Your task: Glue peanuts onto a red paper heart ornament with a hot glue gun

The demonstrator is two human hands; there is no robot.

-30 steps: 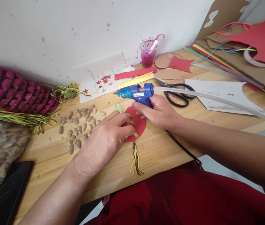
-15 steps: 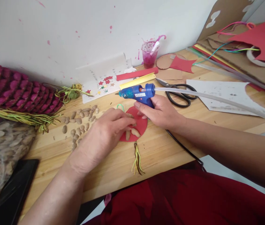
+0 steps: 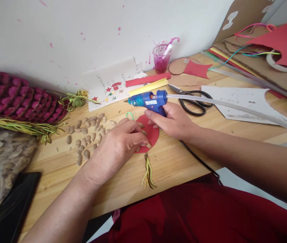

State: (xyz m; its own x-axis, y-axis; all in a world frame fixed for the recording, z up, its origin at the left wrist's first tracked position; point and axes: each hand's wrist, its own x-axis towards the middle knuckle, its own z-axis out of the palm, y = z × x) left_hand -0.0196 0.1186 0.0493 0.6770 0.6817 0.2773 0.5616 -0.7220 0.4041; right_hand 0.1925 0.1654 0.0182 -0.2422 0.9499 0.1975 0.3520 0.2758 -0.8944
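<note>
My left hand [image 3: 123, 138] is over a red paper disc [image 3: 153, 135], its fingers closed on a peanut [image 3: 148, 145] near the disc's lower edge. Other peanuts lie on the disc, partly covered by my fingers. A green loop [image 3: 130, 115] shows at the disc's top, and a yellow, green and dark yarn tassel [image 3: 148, 172] hangs from its bottom. Held in my right hand [image 3: 175, 119] is a blue glue gun [image 3: 158, 99], its nozzle pointing left above the disc. A long clear glue stick [image 3: 209, 99] sticks out of its back.
Loose peanuts [image 3: 85, 131] are scattered left of the disc, near a bag of peanuts [image 3: 3, 152] and a black phone-like slab [image 3: 14, 206]. Black-handled scissors [image 3: 196, 109] lie behind my right hand. Paper strips [image 3: 148, 80], star stickers [image 3: 114, 88] and a pink-stained cup [image 3: 161, 60] stand further back.
My left hand has shifted down a little over the disc, its fingers now covering the lower peanuts. My right hand and the glue gun have hardly moved.
</note>
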